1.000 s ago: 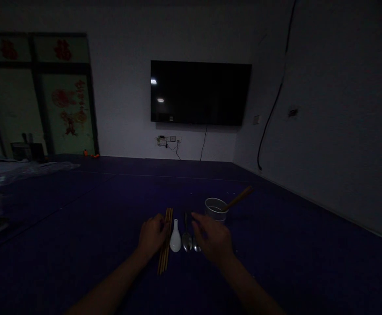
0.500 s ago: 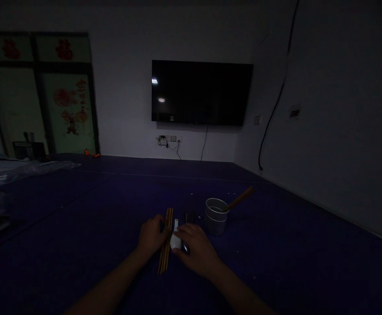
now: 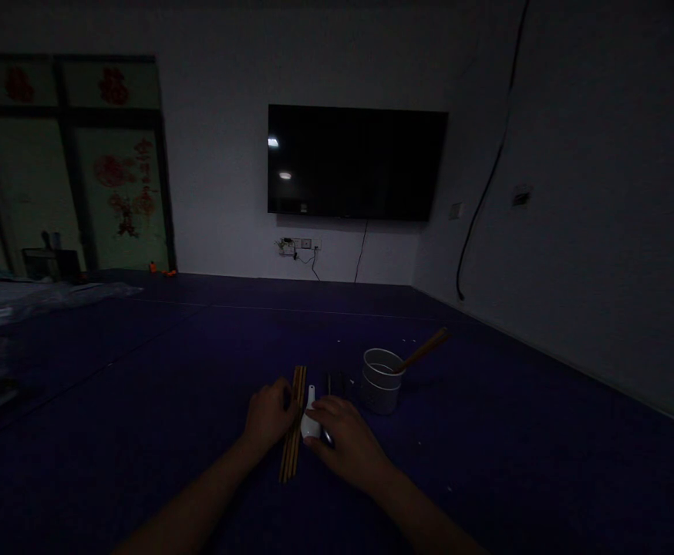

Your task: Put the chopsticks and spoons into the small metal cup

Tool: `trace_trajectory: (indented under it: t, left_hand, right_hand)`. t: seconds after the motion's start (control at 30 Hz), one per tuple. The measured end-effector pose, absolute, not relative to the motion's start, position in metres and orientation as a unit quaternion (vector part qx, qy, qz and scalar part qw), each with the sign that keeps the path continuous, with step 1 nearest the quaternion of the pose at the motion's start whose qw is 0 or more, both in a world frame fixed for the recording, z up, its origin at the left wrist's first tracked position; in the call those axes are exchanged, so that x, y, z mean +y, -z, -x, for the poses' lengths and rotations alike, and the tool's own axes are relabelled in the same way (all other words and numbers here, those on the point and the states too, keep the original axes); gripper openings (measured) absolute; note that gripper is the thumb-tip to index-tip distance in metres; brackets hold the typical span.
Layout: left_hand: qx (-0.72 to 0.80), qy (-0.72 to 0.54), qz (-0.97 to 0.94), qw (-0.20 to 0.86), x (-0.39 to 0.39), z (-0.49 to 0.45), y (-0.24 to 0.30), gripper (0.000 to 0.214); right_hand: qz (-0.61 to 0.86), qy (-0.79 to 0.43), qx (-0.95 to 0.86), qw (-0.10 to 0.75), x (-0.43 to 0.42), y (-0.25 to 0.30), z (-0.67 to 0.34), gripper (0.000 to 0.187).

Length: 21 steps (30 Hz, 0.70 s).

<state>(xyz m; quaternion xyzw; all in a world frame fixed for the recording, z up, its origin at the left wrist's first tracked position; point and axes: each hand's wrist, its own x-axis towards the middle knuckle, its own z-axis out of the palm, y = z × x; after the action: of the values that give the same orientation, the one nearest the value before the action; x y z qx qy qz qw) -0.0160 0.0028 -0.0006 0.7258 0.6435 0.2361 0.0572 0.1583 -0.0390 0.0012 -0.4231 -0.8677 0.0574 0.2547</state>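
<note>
A row of several wooden chopsticks lies lengthwise on the dark blue surface. My left hand is at their left side, fingers curled and thumb against them. Just right of them lies a white soup spoon, bowl toward me and handle pointing away. My right hand has its thumb and forefinger at the spoon's bowl; the other fingers are bent and partly hidden. Beneath and beyond this hand lies a dark, shiny object, mostly covered, whose kind I cannot make out.
A grey metal cup stands right of my right hand, with wooden sticks leaning out of it. Small white specks dot the dark blue surface. Clear plastic wrapping lies at far left. A television hangs on the back wall.
Almost nothing differs. Both hands, the chopsticks and the spoon keep their places, with only a very slight shift of the fingers.
</note>
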Motion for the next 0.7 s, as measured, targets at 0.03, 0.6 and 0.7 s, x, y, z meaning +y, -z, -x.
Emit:
trace_trajectory:
  t: [0.03, 0.6, 0.7]
  left_hand:
    - [0.644, -0.237, -0.725, 0.060, 0.0031, 0.0161, 0.0010, 0.019]
    - [0.634, -0.235, -0.732, 0.080, 0.0078, 0.0151, 0.0047, 0.013]
    - [0.636, -0.233, -0.731, 0.084, 0.0080, 0.0151, 0.0042, 0.014]
  right_hand:
    - [0.422, -0.058, -0.868, 0.254, -0.0390, -0.0013, -0.1582, 0.035]
    - [0.402, -0.052, -0.873, 0.272, -0.0352, 0.0042, -0.1593, 0.032]
    - [0.403, -0.053, -0.873, 0.269, -0.0359, 0.0031, -0.1592, 0.033]
